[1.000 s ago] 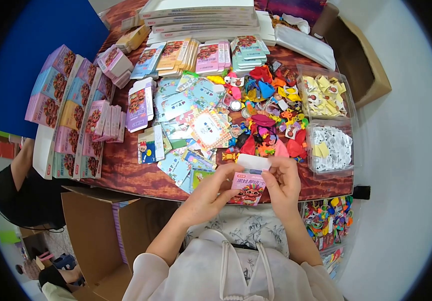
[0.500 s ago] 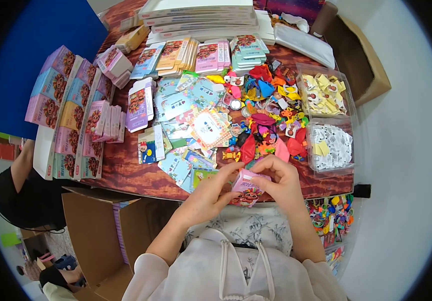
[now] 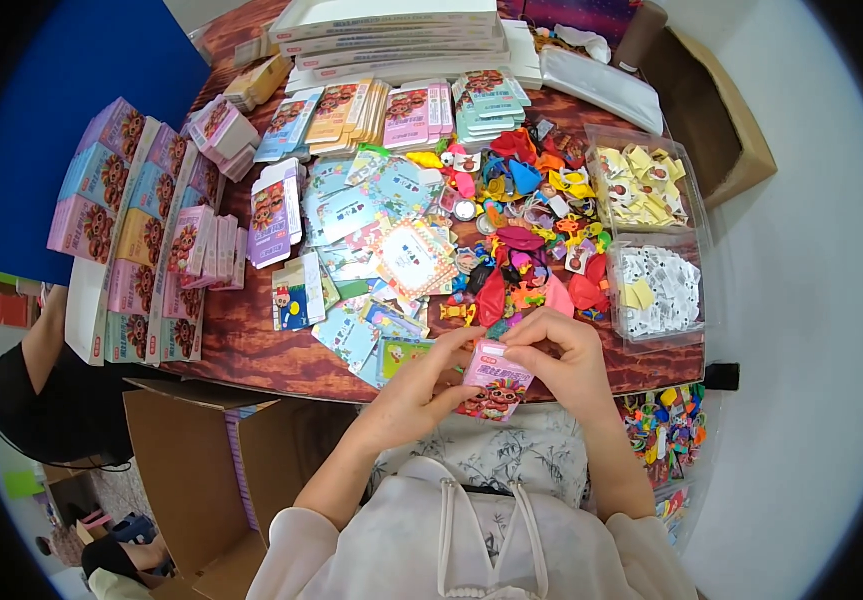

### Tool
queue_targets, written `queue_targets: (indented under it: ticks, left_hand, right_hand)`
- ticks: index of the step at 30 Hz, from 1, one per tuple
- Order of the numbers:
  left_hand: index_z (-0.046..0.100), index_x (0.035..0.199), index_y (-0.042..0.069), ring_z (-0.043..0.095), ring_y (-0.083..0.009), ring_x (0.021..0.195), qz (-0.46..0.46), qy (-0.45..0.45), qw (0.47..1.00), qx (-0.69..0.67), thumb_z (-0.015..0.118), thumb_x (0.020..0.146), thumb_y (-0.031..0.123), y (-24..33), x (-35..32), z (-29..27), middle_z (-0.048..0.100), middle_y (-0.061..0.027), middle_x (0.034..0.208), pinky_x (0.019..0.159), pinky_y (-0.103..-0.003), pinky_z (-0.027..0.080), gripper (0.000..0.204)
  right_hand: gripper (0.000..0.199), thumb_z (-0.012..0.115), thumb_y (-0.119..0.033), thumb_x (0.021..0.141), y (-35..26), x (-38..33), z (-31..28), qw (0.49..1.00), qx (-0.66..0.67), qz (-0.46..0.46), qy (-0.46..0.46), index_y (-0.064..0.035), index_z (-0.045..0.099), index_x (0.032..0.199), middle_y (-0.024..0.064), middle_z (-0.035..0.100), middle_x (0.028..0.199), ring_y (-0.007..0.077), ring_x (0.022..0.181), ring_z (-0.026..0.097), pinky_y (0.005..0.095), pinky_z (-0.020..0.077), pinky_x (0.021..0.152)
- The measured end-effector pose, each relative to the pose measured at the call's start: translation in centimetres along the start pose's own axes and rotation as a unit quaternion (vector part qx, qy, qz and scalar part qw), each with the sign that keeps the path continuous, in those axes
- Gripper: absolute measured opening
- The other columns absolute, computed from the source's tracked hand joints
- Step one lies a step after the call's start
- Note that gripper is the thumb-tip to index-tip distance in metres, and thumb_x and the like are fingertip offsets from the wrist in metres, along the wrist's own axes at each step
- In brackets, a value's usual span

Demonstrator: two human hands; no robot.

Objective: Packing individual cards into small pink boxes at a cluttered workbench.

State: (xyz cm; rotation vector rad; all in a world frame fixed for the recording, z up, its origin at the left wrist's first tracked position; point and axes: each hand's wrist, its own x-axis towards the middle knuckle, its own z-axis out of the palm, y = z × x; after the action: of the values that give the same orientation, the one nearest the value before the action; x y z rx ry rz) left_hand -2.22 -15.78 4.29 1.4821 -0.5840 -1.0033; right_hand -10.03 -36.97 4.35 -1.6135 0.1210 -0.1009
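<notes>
A small pink box (image 3: 497, 383) with a cartoon picture is held between my two hands at the table's near edge. My left hand (image 3: 419, 388) grips its left side, thumb at the lower front and fingers behind. The fingers and thumb of my right hand (image 3: 558, 356) pinch its top right end. Just beyond my hands lies a heap of small colourful toys and balloons (image 3: 521, 245). To the left of that heap, printed cards (image 3: 413, 258) are spread in a loose pile.
Filled display trays of small boxes (image 3: 131, 240) stand at left. Flat box stacks (image 3: 351, 110) lie behind the cards, with white trays (image 3: 391, 45) beyond. Clear bins (image 3: 699, 240) hold small packets at right. Open cartons (image 3: 186, 470) stand below left and far right (image 3: 741, 150). A person's arm (image 3: 46, 335) shows at left.
The pink box has turned more upright, so its printed front shows more fully. My right fingers have shifted slightly at its top end. The left hand keeps its grip.
</notes>
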Motion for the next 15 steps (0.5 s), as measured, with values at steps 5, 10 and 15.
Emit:
queue_targets:
  ticks: [5, 10, 15]
  left_hand:
    - [0.031, 0.150, 0.007, 0.061, -0.0189, 0.113, 0.003, 0.030, 0.999, -0.019, 0.060, 0.093, -0.007, -0.1, -0.1, 0.3, 0.061, -0.0113, 0.123, 0.090, -0.032, 0.053, 0.065]
    - [0.035, 0.149, 0.008, 0.062, -0.0217, 0.111, 0.003, 0.047, 0.999, -0.020, 0.059, 0.094, -0.008, 0.1, -0.2, 0.6, 0.058, -0.0126, 0.126, 0.087, -0.034, 0.055, 0.062]
    - [0.045, 0.140, 0.004, 0.059, -0.0190, 0.117, 0.023, 0.004, 0.999, 0.036, 0.056, 0.096, -0.006, -1.1, -0.4, 0.5, 0.055, -0.0091, 0.129, 0.094, -0.033, 0.051, 0.046]
  right_hand:
    - [0.015, 0.069, 0.005, 0.085, 1.1, -1.0, 0.7, 0.999, -0.012, -0.029, 0.043, 0.0036, 0.072, 0.100, 0.0114, 0.070, 0.103, 0.0167, 0.094, 0.066, 0.0280, 0.0519, 0.080]
    - [0.020, 0.069, 0.004, 0.084, 0.9, -1.6, 0.9, 0.995, -0.050, -0.065, 0.054, 0.0018, 0.073, 0.104, 0.0115, 0.072, 0.104, 0.0192, 0.093, 0.067, 0.0300, 0.0513, 0.081]
    - [0.017, 0.069, 0.006, 0.083, 0.7, -1.7, 0.7, 0.987, -0.134, -0.088, 0.010, 0.0016, 0.072, 0.100, 0.0109, 0.070, 0.103, 0.0176, 0.086, 0.066, 0.0271, 0.0505, 0.071]
